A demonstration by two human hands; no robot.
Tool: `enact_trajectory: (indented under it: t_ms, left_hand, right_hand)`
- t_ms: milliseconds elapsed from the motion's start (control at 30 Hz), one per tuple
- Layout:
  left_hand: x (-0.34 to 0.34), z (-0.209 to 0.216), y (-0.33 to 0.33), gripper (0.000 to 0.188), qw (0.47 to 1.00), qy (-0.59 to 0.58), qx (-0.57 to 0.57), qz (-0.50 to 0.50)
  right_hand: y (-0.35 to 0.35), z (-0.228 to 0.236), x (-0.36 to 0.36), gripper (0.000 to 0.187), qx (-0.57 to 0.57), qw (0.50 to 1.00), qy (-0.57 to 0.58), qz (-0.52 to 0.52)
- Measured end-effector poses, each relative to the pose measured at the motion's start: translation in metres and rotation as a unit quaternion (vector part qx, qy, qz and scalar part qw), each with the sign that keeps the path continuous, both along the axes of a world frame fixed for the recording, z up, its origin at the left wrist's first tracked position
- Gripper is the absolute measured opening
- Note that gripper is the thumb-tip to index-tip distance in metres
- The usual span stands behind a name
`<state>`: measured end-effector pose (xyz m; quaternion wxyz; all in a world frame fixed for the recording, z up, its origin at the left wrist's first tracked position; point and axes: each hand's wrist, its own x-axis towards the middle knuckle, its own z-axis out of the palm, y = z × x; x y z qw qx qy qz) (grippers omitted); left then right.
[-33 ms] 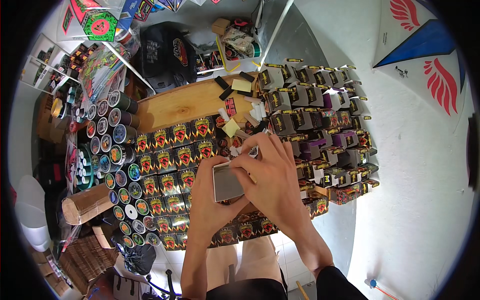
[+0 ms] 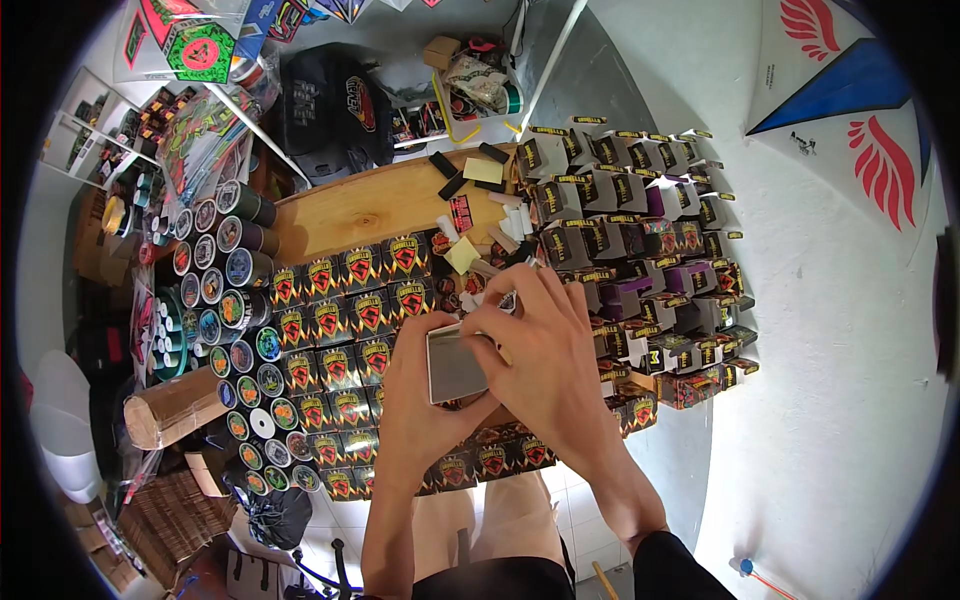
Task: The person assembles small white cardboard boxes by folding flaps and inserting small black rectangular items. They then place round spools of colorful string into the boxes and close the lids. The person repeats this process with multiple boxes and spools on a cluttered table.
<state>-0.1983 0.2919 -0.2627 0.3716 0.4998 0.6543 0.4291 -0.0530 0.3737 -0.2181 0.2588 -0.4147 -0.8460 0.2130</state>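
My left hand [image 2: 405,400] is wrapped round the side of a small cardboard box [image 2: 455,375], whose plain grey face is turned up toward me. Over the box's upper right edge, my right hand [image 2: 550,370] has its thumb and forefinger bent in against it; its other fingers curl above, and what lies under them is hidden. Rows of closed black boxes [image 2: 362,264] with red and yellow emblems stand left of and below my hands. To the right are several open boxes [image 2: 620,192] with raised flaps and grey insides.
Round-lidded cylinders [image 2: 240,268] stack up at the left, near a brown cardboard roll [image 2: 175,413]. On the wooden tabletop [image 2: 345,215] lie black strips [image 2: 452,187], yellow paper slips [image 2: 463,256] and small white pieces. Behind it are a black backpack [image 2: 325,115] and a bin [image 2: 480,128].
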Motion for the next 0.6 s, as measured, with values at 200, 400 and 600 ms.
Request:
enact_trajectory:
  t_ms: [200, 400, 600]
  left_hand:
    - [-0.002, -0.001, 0.0, 0.08, 1.0, 0.015, -0.009, -0.021]
    - [0.001, -0.003, 0.003, 0.081, 0.999, -0.003, -0.007, -0.044]
    - [0.001, -0.012, -0.004, 0.081, 0.999, 0.022, -0.003, -0.038]
  right_hand:
    - [0.014, 0.004, -0.012, 0.052, -0.031, 0.994, -0.102, -0.015]
    - [0.01, -0.024, -0.023, 0.064, -0.08, 0.983, -0.164, -0.008]
    - [0.012, -0.015, -0.015, 0.073, -0.105, 0.977, -0.184, 0.015]
